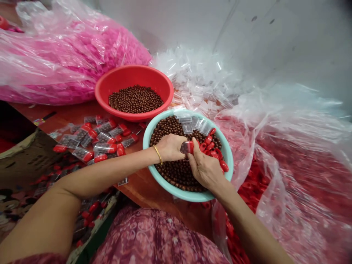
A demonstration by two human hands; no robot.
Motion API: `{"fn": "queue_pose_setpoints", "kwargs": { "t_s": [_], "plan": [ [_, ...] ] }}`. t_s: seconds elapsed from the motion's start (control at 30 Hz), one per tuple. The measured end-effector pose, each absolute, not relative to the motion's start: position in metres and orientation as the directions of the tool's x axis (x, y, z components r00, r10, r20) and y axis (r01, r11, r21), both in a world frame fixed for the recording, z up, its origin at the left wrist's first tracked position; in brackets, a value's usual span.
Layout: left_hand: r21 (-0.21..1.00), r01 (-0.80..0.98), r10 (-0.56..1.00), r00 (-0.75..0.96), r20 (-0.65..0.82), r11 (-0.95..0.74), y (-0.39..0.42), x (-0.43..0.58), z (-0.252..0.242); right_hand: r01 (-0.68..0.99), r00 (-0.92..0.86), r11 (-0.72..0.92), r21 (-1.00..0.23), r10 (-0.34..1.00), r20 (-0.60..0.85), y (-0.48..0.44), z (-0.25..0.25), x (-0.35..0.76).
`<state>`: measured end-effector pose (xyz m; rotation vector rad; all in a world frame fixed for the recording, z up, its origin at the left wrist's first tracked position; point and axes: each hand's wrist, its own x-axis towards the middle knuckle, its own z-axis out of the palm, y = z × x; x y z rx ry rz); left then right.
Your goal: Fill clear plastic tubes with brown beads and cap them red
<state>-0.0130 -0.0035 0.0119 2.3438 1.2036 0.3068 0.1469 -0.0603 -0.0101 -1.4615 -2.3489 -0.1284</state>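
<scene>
A teal bowl in front of me holds brown beads, several red caps and empty clear tubes. Both hands meet above its middle. My left hand, with a gold bracelet at the wrist, is closed around a small clear tube with a red cap. My right hand pinches the red-capped end of that same tube from the right.
A red bowl of brown beads sits behind the teal one. Filled red-capped tubes lie in a pile at the left. A pink-filled plastic bag is at the back left, a heap of clear tubes behind, and a bag of red caps at the right.
</scene>
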Motion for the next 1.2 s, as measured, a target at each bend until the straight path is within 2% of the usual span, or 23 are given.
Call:
{"fn": "queue_pose_setpoints", "kwargs": {
  "t_s": [0.07, 0.13, 0.27, 0.37, 0.43, 0.57, 0.67, 0.8, 0.93, 1.0, 1.07, 1.1, 1.2],
  "plan": [
    [0.486, 0.712, 0.811, 0.585, -0.012, -0.506, -0.004, -0.011, 0.012, 0.875, -0.397, 0.471, -0.116, 0.832, 0.387, -0.06, -0.004, 0.15],
    [0.46, 0.714, 0.809, 0.588, 0.015, -0.527, -0.006, -0.007, 0.013, 0.871, -0.353, 0.457, -0.179, 0.837, 0.419, -0.058, 0.006, 0.157],
    [0.397, 0.648, 0.732, 0.674, 0.097, -0.65, -0.012, -0.001, 0.011, 0.828, -0.104, 0.337, -0.448, 0.878, 0.468, -0.053, 0.02, 0.159],
    [0.352, 0.588, 0.656, 0.747, 0.108, -0.728, -0.018, 0.001, 0.008, 0.641, 0.058, 0.257, -0.723, 0.923, 0.379, -0.046, 0.018, 0.147],
    [0.338, 0.577, 0.638, 0.763, 0.102, -0.744, -0.02, 0.0, 0.007, 0.484, 0.081, 0.206, -0.851, 0.957, 0.278, -0.042, 0.013, 0.137],
    [0.297, 0.552, 0.602, 0.791, 0.108, -0.779, -0.023, -0.003, 0.006, 0.353, 0.03, 0.114, -0.929, 0.991, 0.133, -0.039, 0.002, 0.129],
    [0.222, 0.53, 0.562, 0.819, 0.113, -0.818, -0.023, -0.004, 0.004, 0.381, -0.036, 0.088, -0.92, 0.996, 0.08, -0.042, -0.006, 0.132],
    [0.158, 0.469, 0.489, 0.862, 0.132, -0.869, -0.021, -0.002, -0.001, 0.462, -0.053, 0.148, -0.875, 0.989, 0.139, -0.044, -0.009, 0.133],
    [0.195, 0.463, 0.501, 0.815, 0.29, -0.865, -0.02, -0.003, 0.008, 0.353, 0.006, 0.202, -0.914, 0.976, 0.218, -0.034, 0.0, 0.136],
    [0.193, 0.513, 0.546, 0.749, 0.376, -0.836, -0.022, -0.015, 0.019, 0.352, 0.005, 0.242, -0.904, 0.965, 0.26, -0.026, 0.006, 0.142],
    [0.193, 0.624, 0.638, 0.645, 0.421, -0.758, -0.024, -0.04, 0.029, 0.481, -0.117, 0.324, -0.814, 0.944, 0.307, -0.022, 0.01, 0.149],
    [0.205, 0.695, 0.704, 0.575, 0.418, -0.689, -0.026, -0.057, 0.033, 0.574, -0.22, 0.384, -0.723, 0.923, 0.316, -0.022, 0.01, 0.153],
    [0.23, 0.899, 0.908, 0.303, 0.291, -0.373, -0.029, -0.116, 0.034, 0.754, -0.523, 0.557, -0.348, 0.83, 0.196, -0.026, 0.009, 0.157]
  ]
}}
